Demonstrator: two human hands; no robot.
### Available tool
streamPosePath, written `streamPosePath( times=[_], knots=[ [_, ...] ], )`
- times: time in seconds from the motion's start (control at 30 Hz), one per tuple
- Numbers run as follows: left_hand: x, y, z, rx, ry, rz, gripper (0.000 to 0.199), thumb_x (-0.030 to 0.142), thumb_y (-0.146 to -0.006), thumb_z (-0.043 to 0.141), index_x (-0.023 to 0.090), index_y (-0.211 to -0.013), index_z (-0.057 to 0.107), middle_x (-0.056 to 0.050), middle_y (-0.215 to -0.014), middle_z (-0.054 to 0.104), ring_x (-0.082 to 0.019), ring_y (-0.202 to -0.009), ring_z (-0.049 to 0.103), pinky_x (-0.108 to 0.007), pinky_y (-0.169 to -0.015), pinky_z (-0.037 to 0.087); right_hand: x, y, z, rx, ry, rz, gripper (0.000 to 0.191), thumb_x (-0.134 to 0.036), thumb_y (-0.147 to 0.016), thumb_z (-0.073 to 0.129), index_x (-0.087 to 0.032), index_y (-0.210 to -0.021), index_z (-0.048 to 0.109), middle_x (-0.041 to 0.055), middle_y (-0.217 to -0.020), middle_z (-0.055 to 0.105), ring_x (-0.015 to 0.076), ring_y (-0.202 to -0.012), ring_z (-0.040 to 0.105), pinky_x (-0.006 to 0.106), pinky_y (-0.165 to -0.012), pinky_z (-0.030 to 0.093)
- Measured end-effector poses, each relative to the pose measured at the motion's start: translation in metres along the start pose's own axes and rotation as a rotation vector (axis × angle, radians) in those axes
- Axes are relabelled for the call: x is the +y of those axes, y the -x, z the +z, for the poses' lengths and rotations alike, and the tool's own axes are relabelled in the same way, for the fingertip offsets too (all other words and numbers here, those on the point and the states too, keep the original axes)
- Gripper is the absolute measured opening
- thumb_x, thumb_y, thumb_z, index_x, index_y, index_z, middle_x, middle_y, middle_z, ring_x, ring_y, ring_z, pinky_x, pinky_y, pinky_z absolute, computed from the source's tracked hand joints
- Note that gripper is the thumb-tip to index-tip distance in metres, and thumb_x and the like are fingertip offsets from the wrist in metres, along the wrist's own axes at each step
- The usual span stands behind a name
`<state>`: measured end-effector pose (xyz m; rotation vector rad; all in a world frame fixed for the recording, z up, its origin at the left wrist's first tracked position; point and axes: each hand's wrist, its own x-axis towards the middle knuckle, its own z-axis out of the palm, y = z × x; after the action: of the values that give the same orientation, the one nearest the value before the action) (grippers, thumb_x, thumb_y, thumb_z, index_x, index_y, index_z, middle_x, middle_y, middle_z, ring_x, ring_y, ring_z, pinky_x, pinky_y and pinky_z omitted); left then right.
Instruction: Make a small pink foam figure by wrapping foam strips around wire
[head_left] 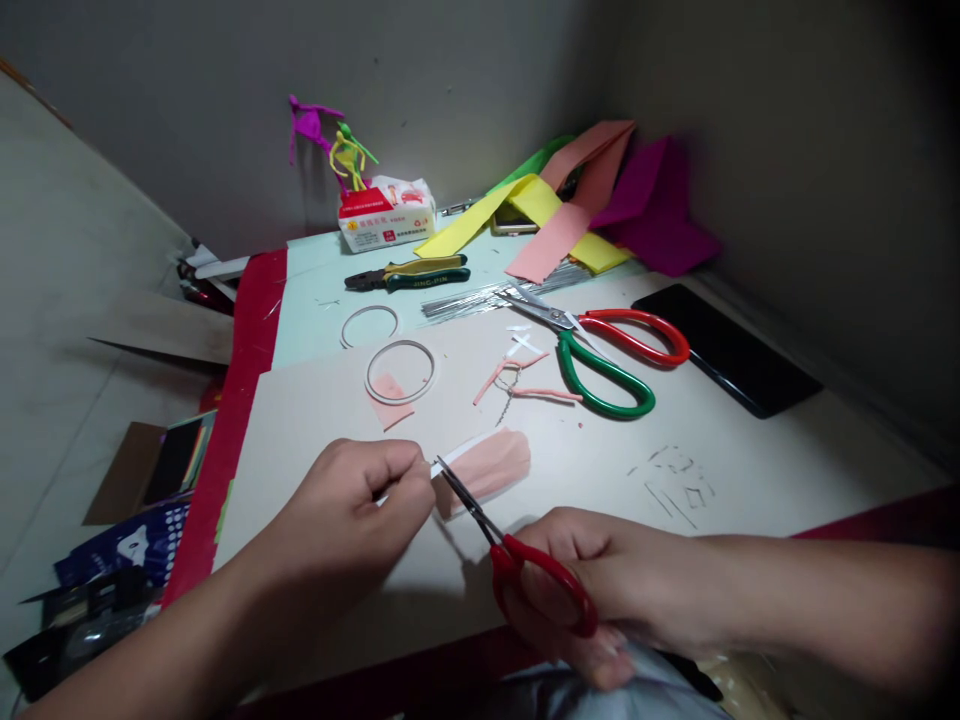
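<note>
Right hand [592, 560] grips red scissors [504, 560] near the desk's [300, 420] front edge, left hand [375, 490] pinching a white strip [465, 447], likely light, flimsy, best held endwise.

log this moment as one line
left hand: pinching white strip | right hand: holding red-handled scissors beside strip | nearby: peach piece, pliers

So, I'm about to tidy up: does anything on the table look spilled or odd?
Nothing looks spilled. The dark broken lines between the right hand and the black phone look odd: stray marks on a pale surface, perhaps drawn, perhaps wire bits; I can't tell.
</note>
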<state>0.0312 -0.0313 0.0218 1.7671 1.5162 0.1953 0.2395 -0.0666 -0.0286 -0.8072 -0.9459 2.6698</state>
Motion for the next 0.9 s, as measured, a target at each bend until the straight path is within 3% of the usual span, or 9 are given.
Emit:
streamPosePath(
  times=[0.13,0.47,0.63,0.9],
  knots=[
    [-0.0023,0.0004,0.0000,0.015,0.035,0.014,0.030,0.029,-0.078,0.041,0.021,-0.051,0.031,0.005,-0.050,0.029,-0.009,-0.048,0.030,-0.022,-0.044,0.024,0.0039,-0.0020,-0.0003,-0.023,-0.085,-0.025,0.018,-0.020,-0.065,0.054,-0.016,-0.050,0.045,-0.0055,-0.043,0.042,0.0037,-0.036,0.030,0.017,-0.038,0.026],
    [0.0010,0.0010,0.0050,0.098,0.009,-0.008,0.031,0.031,-0.077,0.042,0.020,-0.051,0.030,0.005,-0.053,0.025,-0.009,-0.051,0.028,-0.021,-0.045,0.024,0.0054,-0.0034,0.0027,0.038,-0.076,-0.017,0.007,-0.014,-0.063,0.049,-0.014,-0.056,0.052,-0.0040,-0.045,0.048,0.0036,-0.035,0.034,0.015,-0.037,0.024],
    [0.0006,0.0007,0.0065,0.122,0.006,0.017,0.031,0.031,-0.075,0.044,0.020,-0.051,0.029,0.005,-0.053,0.024,-0.009,-0.051,0.027,-0.021,-0.045,0.023,0.0089,-0.0032,0.0038,0.065,-0.088,-0.020,0.024,-0.026,-0.075,0.057,-0.014,-0.055,0.052,-0.0046,-0.042,0.045,0.0037,-0.037,0.033,0.016,-0.040,0.027],
    [-0.0029,-0.0040,0.0076,0.138,-0.038,0.029,0.031,0.030,-0.076,0.044,0.020,-0.051,0.029,0.005,-0.052,0.024,-0.009,-0.049,0.027,-0.021,-0.044,0.024,0.0109,-0.0041,0.0075,0.077,-0.124,-0.048,0.035,-0.037,-0.079,0.061,-0.015,-0.055,0.048,-0.0057,-0.042,0.043,0.0029,-0.036,0.032,0.016,-0.038,0.022]
  ],
)
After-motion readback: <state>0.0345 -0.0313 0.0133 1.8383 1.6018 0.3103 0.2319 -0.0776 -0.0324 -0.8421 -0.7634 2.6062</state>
